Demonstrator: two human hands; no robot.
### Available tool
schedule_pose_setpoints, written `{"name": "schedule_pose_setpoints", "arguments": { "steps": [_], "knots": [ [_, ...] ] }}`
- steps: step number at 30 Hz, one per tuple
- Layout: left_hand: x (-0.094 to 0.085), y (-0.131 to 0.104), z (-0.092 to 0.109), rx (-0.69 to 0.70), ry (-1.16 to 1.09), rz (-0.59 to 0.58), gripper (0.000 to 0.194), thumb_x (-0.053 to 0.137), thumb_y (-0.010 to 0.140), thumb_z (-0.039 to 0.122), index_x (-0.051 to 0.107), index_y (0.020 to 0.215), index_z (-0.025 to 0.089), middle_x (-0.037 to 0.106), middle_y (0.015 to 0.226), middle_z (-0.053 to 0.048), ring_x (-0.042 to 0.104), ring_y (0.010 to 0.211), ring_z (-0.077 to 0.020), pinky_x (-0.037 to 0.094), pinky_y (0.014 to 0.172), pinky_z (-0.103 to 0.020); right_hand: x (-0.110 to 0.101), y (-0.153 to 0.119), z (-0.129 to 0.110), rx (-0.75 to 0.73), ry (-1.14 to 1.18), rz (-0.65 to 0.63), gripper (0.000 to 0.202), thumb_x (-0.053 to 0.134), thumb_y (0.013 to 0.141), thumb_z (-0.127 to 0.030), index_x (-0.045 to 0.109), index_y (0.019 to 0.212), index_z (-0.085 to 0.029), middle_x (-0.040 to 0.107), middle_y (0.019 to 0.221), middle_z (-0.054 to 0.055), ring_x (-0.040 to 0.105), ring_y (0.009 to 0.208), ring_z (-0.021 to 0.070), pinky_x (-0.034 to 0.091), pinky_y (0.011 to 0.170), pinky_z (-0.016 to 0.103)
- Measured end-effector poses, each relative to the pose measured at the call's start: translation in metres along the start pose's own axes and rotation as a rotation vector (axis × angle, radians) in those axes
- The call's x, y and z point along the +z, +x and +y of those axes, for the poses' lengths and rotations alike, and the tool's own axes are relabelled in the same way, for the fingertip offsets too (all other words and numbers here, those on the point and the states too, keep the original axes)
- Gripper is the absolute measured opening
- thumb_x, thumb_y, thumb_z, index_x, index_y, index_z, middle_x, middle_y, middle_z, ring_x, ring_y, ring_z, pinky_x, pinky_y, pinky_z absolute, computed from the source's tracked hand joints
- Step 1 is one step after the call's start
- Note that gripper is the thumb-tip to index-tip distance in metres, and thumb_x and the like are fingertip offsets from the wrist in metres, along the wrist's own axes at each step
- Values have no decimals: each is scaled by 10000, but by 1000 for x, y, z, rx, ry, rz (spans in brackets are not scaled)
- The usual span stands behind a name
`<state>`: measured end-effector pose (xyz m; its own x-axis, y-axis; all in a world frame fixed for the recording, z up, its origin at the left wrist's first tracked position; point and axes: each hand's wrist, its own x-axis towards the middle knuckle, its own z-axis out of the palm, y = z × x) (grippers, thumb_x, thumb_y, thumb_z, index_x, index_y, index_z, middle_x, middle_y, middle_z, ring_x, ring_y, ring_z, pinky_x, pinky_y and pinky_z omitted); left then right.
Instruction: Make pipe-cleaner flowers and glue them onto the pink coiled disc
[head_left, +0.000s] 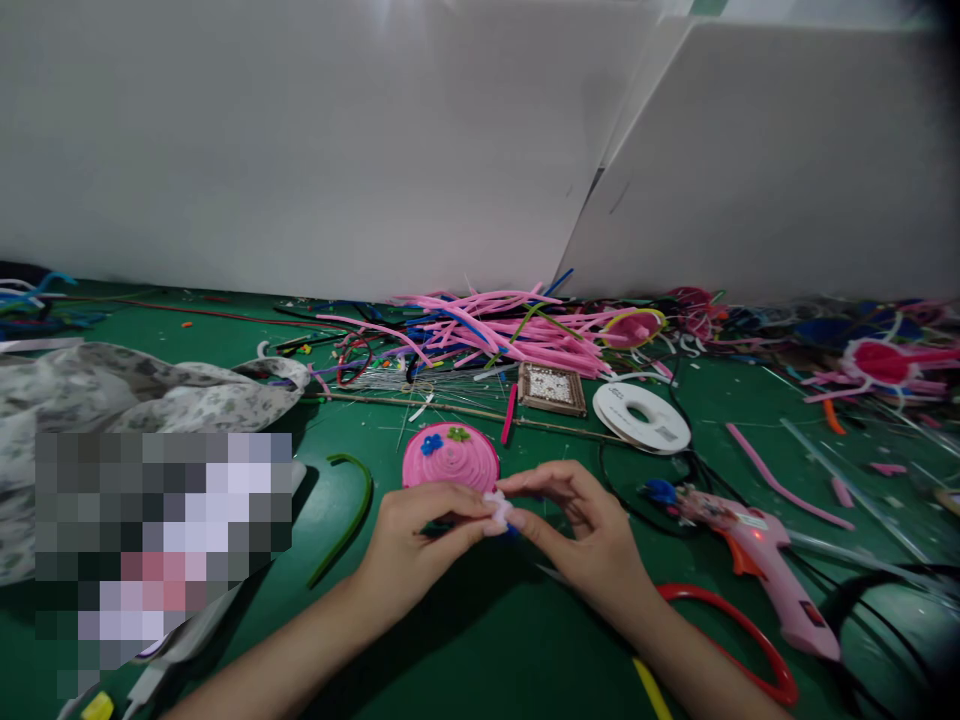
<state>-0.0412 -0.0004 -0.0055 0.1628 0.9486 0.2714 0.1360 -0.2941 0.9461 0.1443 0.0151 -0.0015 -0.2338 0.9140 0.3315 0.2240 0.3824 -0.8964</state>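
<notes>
Both my hands meet near the middle of the green table. My left hand (421,528) pinches a small pale lilac pipe-cleaner flower (496,508) from the left. From the right, my right hand (583,515) has thumb and fingertips closed on the same flower. A bit of blue shows under the right thumb; what it is I cannot tell. Just beyond my fingers lies a pink coiled pipe-cleaner disc (450,468), its near edge partly hidden. On the disc sit a blue flower (432,444) and a green flower (458,434).
A pink glue gun (780,570) with a lit red light lies at right, near red-handled scissors (776,680). Behind are a white spool (604,405), a bead tray (525,402) and heaped pink pipe cleaners (480,330). Patterned cloth (172,385) and a green pipe cleaner (358,510) lie left.
</notes>
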Motion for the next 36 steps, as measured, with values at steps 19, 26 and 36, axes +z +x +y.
{"name": "schedule_pose_setpoints", "arguments": {
  "steps": [19,26,36],
  "knots": [
    [-4,-4,-16,185,209,-84,224,650,810,175,739,955,320,757,937,-19,698,833,-167,522,778,-245,1,3,-9,59,126,5,262,689,741,-198,430,745,-235,706,716,2,677,672,147,543,642,266],
    [0,-4,-11,121,187,-36,213,697,775,221,720,980,274,753,914,-21,693,794,-160,521,767,-228,0,0,-9,22,135,-3,264,662,765,-151,414,770,-239,693,753,-14,657,710,127,513,672,244],
    [2,-2,-18,228,226,-3,282,707,762,187,638,1035,200,728,905,-21,670,727,-127,532,702,-213,0,2,-3,122,294,-6,278,691,768,-186,417,779,-237,684,768,-39,639,738,96,488,707,208]
  ]
}}
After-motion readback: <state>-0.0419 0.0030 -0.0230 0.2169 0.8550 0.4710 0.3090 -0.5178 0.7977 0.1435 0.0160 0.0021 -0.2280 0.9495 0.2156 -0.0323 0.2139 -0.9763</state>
